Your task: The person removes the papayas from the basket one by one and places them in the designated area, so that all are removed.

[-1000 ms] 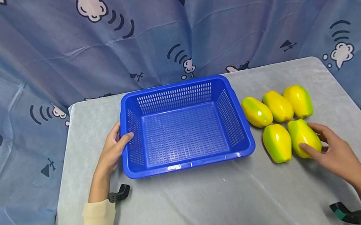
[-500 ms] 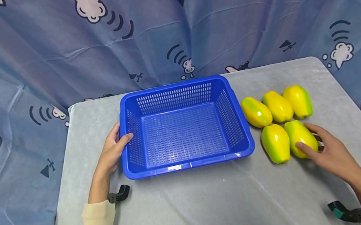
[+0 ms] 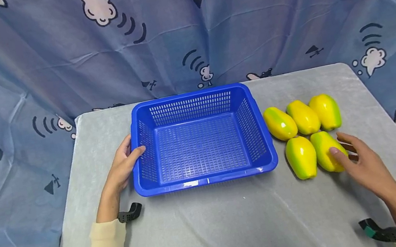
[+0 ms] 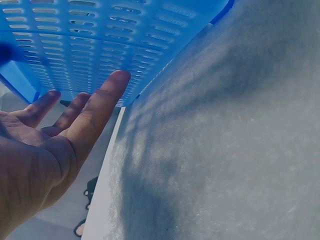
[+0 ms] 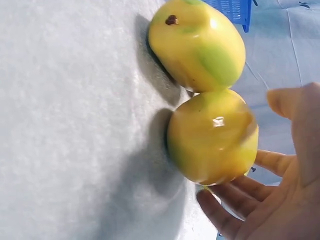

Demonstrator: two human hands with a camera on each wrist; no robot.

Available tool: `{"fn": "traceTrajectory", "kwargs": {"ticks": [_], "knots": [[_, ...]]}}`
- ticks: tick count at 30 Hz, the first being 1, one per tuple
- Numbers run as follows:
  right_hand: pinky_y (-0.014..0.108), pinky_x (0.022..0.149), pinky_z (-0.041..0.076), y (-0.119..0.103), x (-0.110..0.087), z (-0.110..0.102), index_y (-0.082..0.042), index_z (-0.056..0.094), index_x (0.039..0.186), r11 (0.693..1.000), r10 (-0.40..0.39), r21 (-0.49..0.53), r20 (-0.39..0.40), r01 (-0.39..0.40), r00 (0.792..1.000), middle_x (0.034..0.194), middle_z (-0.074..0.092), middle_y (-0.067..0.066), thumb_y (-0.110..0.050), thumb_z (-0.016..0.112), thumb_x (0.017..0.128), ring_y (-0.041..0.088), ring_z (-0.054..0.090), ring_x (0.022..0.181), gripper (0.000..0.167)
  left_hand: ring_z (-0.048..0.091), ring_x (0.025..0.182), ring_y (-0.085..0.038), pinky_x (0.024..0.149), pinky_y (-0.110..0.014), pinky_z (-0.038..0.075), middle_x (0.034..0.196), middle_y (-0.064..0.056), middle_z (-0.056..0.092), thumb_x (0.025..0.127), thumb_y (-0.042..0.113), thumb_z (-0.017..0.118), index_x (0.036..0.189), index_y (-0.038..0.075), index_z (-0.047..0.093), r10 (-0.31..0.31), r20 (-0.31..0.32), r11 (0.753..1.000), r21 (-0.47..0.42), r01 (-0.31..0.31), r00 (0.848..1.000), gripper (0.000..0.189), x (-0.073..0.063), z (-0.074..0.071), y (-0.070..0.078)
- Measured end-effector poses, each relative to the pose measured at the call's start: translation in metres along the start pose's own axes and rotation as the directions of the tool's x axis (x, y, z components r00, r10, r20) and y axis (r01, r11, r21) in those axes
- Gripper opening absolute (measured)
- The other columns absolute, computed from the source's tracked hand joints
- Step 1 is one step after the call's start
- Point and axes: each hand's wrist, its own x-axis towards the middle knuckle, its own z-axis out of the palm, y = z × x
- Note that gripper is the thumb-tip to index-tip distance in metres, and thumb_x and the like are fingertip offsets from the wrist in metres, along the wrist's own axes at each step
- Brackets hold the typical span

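Note:
My left hand [image 3: 122, 164] grips the left side of a blue plastic basket [image 3: 207, 181], its thumb over the rim. The left wrist view shows the fingers of this hand [image 4: 65, 135] along the outside of the slotted wall [image 4: 95, 50]. At the right, my right hand [image 3: 364, 165] is spread around the right side of the front right papaya [image 3: 328, 152], which is yellow and green. In the right wrist view the thumb stands off this papaya [image 5: 215, 137], while fingertips lie at its lower side. Its neighbour, another papaya [image 3: 301, 158], sits right against it.
Behind these two, a row of papayas [image 3: 303, 117] lies beside the basket's right wall. Everything stands on a table with a grey cloth [image 3: 216, 234]. A patterned blue curtain [image 3: 182, 30] hangs behind the table. Black bands [image 3: 130, 212] are on the wrists.
The front right papaya has shifted slightly left, up to its neighbour. My right thumb has come away from it and that hand has loosened. My left hand keeps its grip on the basket.

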Motion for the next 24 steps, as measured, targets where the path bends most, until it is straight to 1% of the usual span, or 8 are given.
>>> {"fn": "traceTrajectory", "kwargs": {"ticks": [2,5,8,10,14,18,21,24], "knots": [[-0.007,0.088,0.024,-0.001,0.001,-0.002,-0.006,0.029,0.166,1.0,-0.01,0.013,-0.043,0.011,0.999,0.164,0.037,0.034,-0.035,0.045,0.114,0.056,0.043,0.138,0.063,0.063,0.118,-0.016,0.089,-0.024,0.062,0.156,-0.026,0.048,0.106,0.013,0.052,0.164,0.006,0.03,-0.001,-0.006,1.0,-0.005,0.001,1.0,0.063,-0.001,-0.001,0.0],[-0.005,0.094,0.023,-0.004,0.008,-0.009,-0.01,0.036,0.165,0.999,-0.03,0.013,-0.134,0.032,0.99,0.161,0.042,0.032,-0.032,0.04,0.115,0.014,0.048,0.144,0.055,0.063,0.119,-0.016,0.09,-0.023,0.061,0.156,-0.026,0.047,0.106,0.014,0.052,0.164,0.005,0.03,0.005,-0.013,1.0,-0.01,-0.005,1.0,0.062,-0.001,-0.002,0.0],[-0.004,0.094,0.026,-0.008,0.023,-0.018,-0.011,0.045,0.16,0.997,-0.077,-0.001,-0.228,0.079,0.971,0.152,0.051,0.03,-0.029,0.044,0.114,-0.023,0.037,0.121,0.05,0.065,0.118,-0.014,0.089,-0.023,0.062,0.157,-0.027,0.047,0.106,0.013,0.053,0.164,0.006,0.031,0.021,-0.028,1.0,-0.009,-0.021,0.999,0.062,-0.001,-0.004,0.001],[-0.005,0.093,0.028,-0.012,0.034,-0.022,-0.011,0.05,0.157,0.993,-0.116,-0.007,-0.267,0.119,0.957,0.146,0.054,0.03,-0.026,0.049,0.112,-0.03,0.03,0.111,0.047,0.067,0.115,-0.012,0.088,-0.024,0.063,0.157,-0.028,0.048,0.106,0.012,0.053,0.165,0.007,0.03,0.03,-0.042,1.0,-0.008,-0.03,0.999,0.063,-0.002,-0.006,0.001],[-0.007,0.093,0.029,-0.013,0.047,-0.028,-0.011,0.054,0.154,0.984,-0.177,-0.034,-0.306,0.175,0.935,0.144,0.057,0.029,-0.021,0.054,0.11,-0.024,0.039,0.115,0.045,0.071,0.108,-0.01,0.084,-0.026,0.065,0.156,-0.03,0.049,0.105,0.01,0.053,0.168,0.011,0.027,0.026,-0.033,1.0,-0.008,-0.026,0.999,0.068,-0.003,-0.012,0.004],[0.0,0.108,0.028,-0.007,0.056,-0.034,-0.011,0.053,0.155,0.975,-0.22,-0.092,-0.317,0.201,0.923,0.151,0.055,0.028,-0.018,0.055,0.108,0.019,0.054,0.134,0.047,0.073,0.107,-0.013,0.084,-0.029,0.065,0.153,-0.032,0.05,0.109,0.019,0.052,0.169,0.012,0.025,-0.01,0.004,0.999,0.032,0.01,1.0,0.066,-0.004,-0.019,0.01],[0.035,0.132,0.031,0.0,0.064,-0.04,-0.011,0.048,0.158,0.965,-0.256,-0.131,-0.3,0.226,0.919,0.16,0.047,0.028,-0.017,0.054,0.108,0.049,0.045,0.143,0.051,0.066,0.125,-0.027,0.099,-0.037,0.06,0.157,-0.03,0.047,0.112,0.034,0.046,0.169,0.013,0.023,-0.029,0.011,0.995,0.093,0.028,1.0,0.065,-0.004,-0.024,0.016],[0.074,0.127,0.02,0.008,0.071,-0.044,-0.01,0.041,0.162,0.956,-0.286,-0.149,-0.262,0.254,0.922,0.169,0.035,0.027,-0.016,0.054,0.107,0.054,0.032,0.154,0.057,0.048,0.147,-0.042,0.117,-0.054,0.047,0.166,-0.027,0.039,0.113,0.043,0.038,0.17,0.013,0.021,0.0,-0.016,0.985,0.17,0.003,1.0,0.067,-0.007,-0.032,0.022]]}}
